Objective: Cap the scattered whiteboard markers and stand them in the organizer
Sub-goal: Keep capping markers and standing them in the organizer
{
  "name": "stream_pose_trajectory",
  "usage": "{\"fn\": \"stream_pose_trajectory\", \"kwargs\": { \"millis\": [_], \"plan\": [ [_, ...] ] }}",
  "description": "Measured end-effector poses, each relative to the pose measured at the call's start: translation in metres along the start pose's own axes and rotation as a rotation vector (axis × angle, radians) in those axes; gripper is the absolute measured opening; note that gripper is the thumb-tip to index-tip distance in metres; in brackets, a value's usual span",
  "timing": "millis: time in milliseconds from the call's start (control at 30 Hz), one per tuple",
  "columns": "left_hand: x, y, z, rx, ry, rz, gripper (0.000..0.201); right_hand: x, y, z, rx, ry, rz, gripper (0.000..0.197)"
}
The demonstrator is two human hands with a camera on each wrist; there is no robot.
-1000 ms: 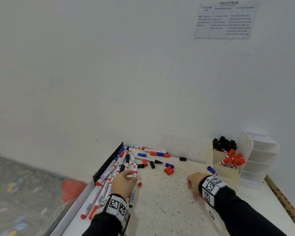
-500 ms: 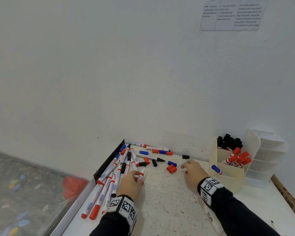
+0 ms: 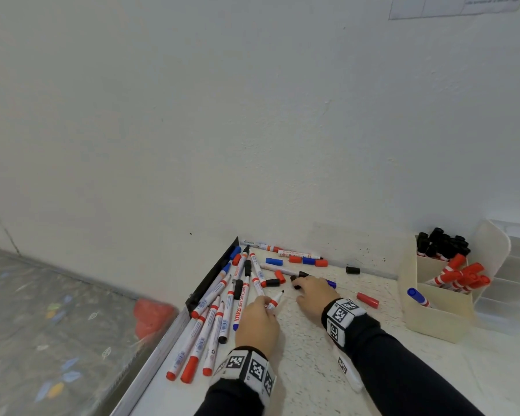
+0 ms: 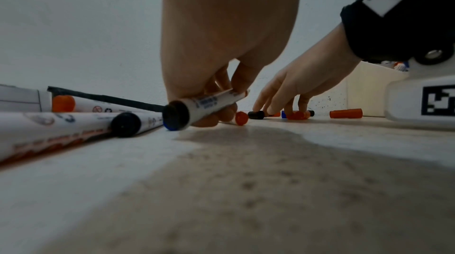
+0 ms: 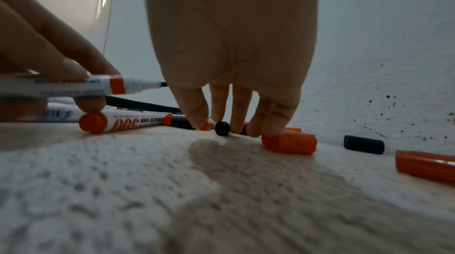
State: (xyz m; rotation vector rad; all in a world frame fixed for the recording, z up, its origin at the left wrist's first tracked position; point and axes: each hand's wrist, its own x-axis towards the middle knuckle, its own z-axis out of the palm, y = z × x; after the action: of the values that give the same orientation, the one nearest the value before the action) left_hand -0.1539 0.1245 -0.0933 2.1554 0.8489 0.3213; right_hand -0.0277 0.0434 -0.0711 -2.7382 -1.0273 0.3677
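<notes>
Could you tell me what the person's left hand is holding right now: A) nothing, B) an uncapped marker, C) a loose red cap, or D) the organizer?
B: the left hand pinches an uncapped marker by its white barrel, its bare dark tip showing in the right wrist view.

Red, blue, black caps (image 3: 367, 299); cream organizer (image 3: 439, 313).

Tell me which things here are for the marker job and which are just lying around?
For the job:
- marker that the left hand holds
- black cap under the right hand's fingers
- loose markers
- loose caps
- organizer

Just lying about:
- paper on the wall
- red thing on the floor
</notes>
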Motion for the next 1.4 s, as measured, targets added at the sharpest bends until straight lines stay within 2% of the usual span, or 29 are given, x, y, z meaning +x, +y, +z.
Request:
{"fn": "stream_pose_trajectory", "kwargs": {
  "millis": [133, 233, 333, 433, 567, 767, 967, 1067, 1100, 1200, 1300, 1400],
  "plan": [
    [0.001, -0.001, 0.001, -0.007, -0.007, -0.002, 0.031, -0.002, -0.002, -0.002, 0.077, 0.060, 0.041, 0.002],
    [0.001, -0.001, 0.001, 0.002, -0.024, 0.031, 0.031, -0.008, -0.003, -0.003, 0.105, 0.061, 0.080, 0.011],
    [-0.001, 0.001, 0.000, 0.003, -0.021, 0.044, 0.032, -0.014, 0.001, -0.005, 0.247, 0.113, 0.049, 0.035],
    [-0.002, 0.002, -0.001, 0.003, -0.010, 0.047, 0.032, -0.022, 0.006, -0.011, 0.304, 0.132, -0.054, 0.032],
    [-0.004, 0.004, -0.003, 0.008, -0.042, 0.118, 0.032, -0.032, 0.014, -0.012, 0.313, 0.073, -0.166, 0.031],
    [-0.005, 0.006, -0.007, 0.056, -0.094, 0.157, 0.035, -0.043, 0.024, -0.008, 0.389, 0.218, -0.154, 0.029],
    [-0.011, 0.012, -0.002, 0.085, -0.168, 0.242, 0.032, -0.051, 0.028, -0.003, 0.414, 0.159, -0.224, 0.028],
    [-0.010, 0.011, -0.001, 0.001, -0.182, 0.274, 0.027, -0.055, 0.023, -0.003, 0.548, 0.171, -0.152, 0.010],
    [-0.010, 0.011, -0.001, -0.028, -0.176, 0.289, 0.024, -0.055, 0.020, -0.005, 0.576, 0.185, -0.139, 0.013],
    [-0.012, 0.014, -0.001, -0.094, -0.190, 0.295, 0.014, -0.057, 0.014, -0.008, 0.559, 0.184, -0.083, 0.040],
    [-0.013, 0.013, -0.001, -0.141, -0.206, 0.310, 0.005, -0.058, 0.011, -0.012, 0.551, 0.164, -0.047, 0.047],
    [-0.014, 0.012, -0.003, -0.158, -0.256, 0.336, 0.022, -0.057, 0.008, -0.012, 0.562, 0.146, -0.056, 0.045]
  ]
}}
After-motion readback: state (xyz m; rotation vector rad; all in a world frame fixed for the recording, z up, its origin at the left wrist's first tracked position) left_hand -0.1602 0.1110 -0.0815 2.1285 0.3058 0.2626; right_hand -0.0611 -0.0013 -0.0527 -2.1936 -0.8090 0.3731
